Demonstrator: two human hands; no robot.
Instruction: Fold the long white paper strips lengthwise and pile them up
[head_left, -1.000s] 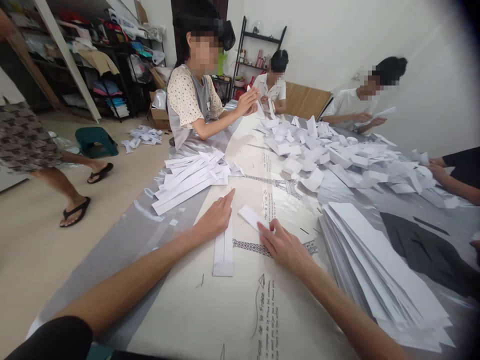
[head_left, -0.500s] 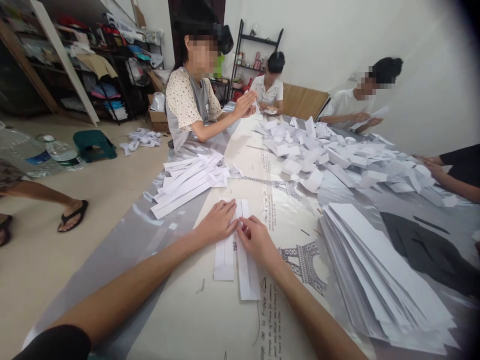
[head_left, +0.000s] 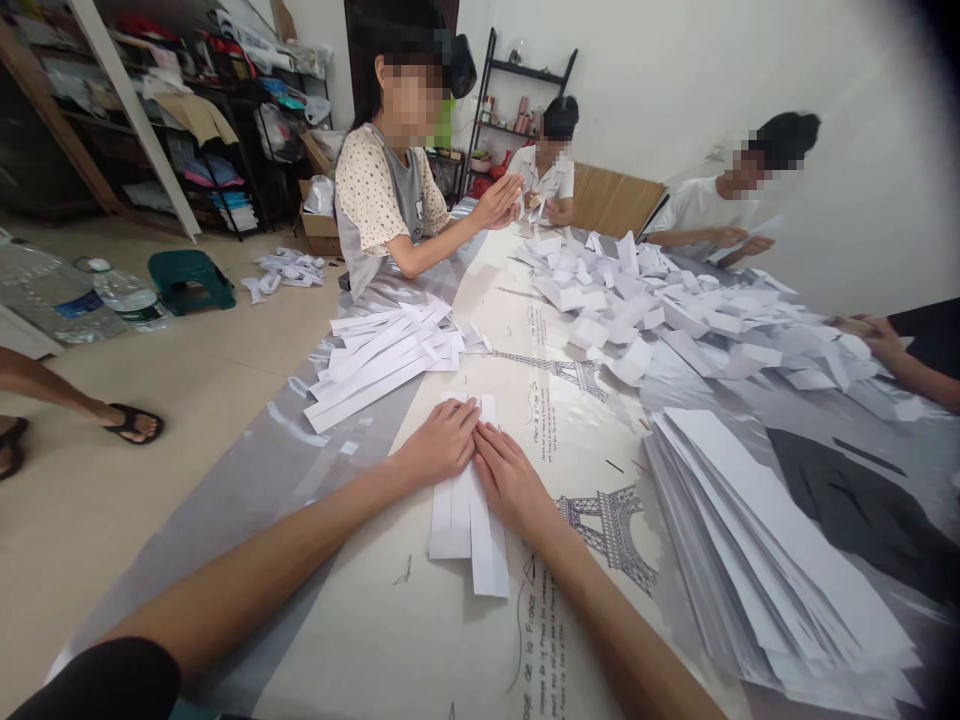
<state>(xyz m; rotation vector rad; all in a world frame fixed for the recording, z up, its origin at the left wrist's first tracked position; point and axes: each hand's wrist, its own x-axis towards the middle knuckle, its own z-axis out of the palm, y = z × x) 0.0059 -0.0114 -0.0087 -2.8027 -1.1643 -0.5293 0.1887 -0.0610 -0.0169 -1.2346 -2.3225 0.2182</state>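
Two white folded paper strips lie side by side on the table in front of me. My left hand (head_left: 444,440) rests flat over the upper part of the left paper strip (head_left: 450,525), pressing it to the table. Over the right paper strip (head_left: 490,560) lies my right hand (head_left: 513,478), its fingers stretched out and touching the left fingertips. The lower ends of both strips show below my hands, and the right one slightly overlaps the left. My fingers hide part of the upper ends.
Long folded strips (head_left: 386,365) are piled at the left. A fanned stack of white paper (head_left: 765,560) lies at the right, near black sheet material (head_left: 847,500). Beyond it spreads a heap of folded papers (head_left: 675,300). Several people sit around the printed tablecloth (head_left: 375,640).
My right hand has gone from a pinch at the strip's edge to lying flat on it. The right strip has shifted left against the other. On the floor, a person's foot moved left.
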